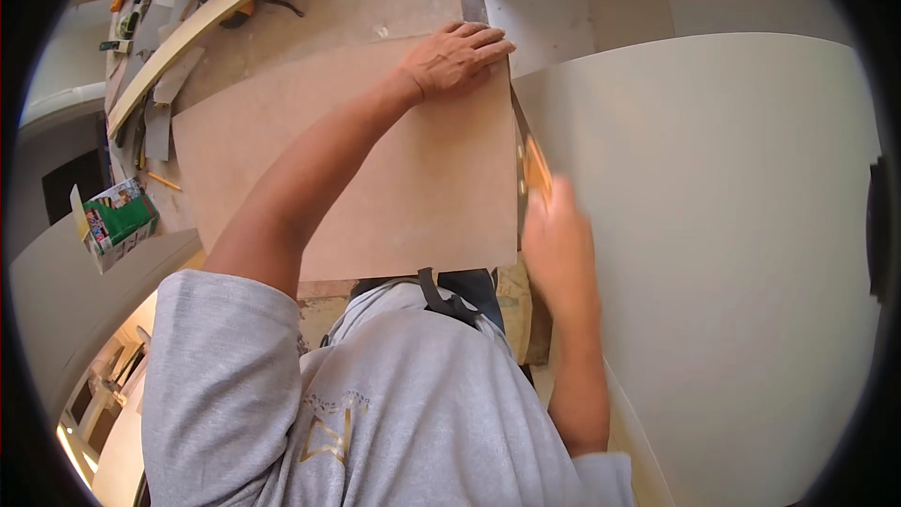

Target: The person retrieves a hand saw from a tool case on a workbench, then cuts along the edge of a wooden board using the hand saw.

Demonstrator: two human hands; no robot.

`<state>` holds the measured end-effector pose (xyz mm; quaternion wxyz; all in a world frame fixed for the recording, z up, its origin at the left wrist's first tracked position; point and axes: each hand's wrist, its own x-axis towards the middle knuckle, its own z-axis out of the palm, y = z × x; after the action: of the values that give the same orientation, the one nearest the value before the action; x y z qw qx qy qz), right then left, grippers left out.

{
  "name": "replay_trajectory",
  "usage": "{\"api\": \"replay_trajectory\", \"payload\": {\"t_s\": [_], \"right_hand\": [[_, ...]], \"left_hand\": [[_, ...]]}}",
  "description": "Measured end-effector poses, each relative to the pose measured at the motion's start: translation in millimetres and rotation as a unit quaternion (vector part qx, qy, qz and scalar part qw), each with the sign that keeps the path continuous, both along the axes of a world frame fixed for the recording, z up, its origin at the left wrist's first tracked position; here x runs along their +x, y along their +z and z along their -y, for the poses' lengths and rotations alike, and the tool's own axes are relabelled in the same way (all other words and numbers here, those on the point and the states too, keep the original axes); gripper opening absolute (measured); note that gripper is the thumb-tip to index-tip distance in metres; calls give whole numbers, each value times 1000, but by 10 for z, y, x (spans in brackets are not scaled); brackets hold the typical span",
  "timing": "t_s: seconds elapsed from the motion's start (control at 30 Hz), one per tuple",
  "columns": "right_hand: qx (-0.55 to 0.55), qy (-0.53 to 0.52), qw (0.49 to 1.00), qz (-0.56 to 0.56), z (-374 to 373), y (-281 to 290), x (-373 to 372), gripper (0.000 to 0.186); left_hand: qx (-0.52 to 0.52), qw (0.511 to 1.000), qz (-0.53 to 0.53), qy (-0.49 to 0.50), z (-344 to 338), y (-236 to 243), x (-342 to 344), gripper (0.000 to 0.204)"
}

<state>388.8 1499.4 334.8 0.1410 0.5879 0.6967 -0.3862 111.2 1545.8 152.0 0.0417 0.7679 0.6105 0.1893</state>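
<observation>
A flat light-brown board [347, 169] lies on the workbench in front of me. My left hand [454, 58] rests flat on its far right corner, fingers stretched out to the edge. Close beside the board's right edge, my right hand [556, 235] is closed round an orange-handled tool [538, 171]. From that handle a narrow dark blade runs away from me along the edge, towards my left fingers. Blur on the tool and hand leaves it unclear whether this is a saw or a file, and whether the blade touches the board.
A large pale panel [713, 253] stands close on the right. At the back left, a long curved wooden strip [216, 23] lies among tools and offcuts. An orange pencil [163, 180] and a green-and-white box [120, 223] are left of the board.
</observation>
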Motion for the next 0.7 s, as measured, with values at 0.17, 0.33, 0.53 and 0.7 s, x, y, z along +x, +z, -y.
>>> {"api": "replay_trajectory", "payload": {"t_s": [0.17,0.33,0.53,0.7], "right_hand": [[-6,-29,999,12,569,430,393,27],[109,48,990,-70,-233,-563,-356,28],[36,25,997,-57,-68,-313,-74,30],[-7,-25,1000,4,642,416,531,26]], "left_hand": [[5,1000,9,-2,8,-47,-14,46],[-8,1000,-9,5,-4,-1,5,46],[-54,999,5,-9,-5,69,-6,51],[-9,1000,11,0,-5,-4,-6,43]]}}
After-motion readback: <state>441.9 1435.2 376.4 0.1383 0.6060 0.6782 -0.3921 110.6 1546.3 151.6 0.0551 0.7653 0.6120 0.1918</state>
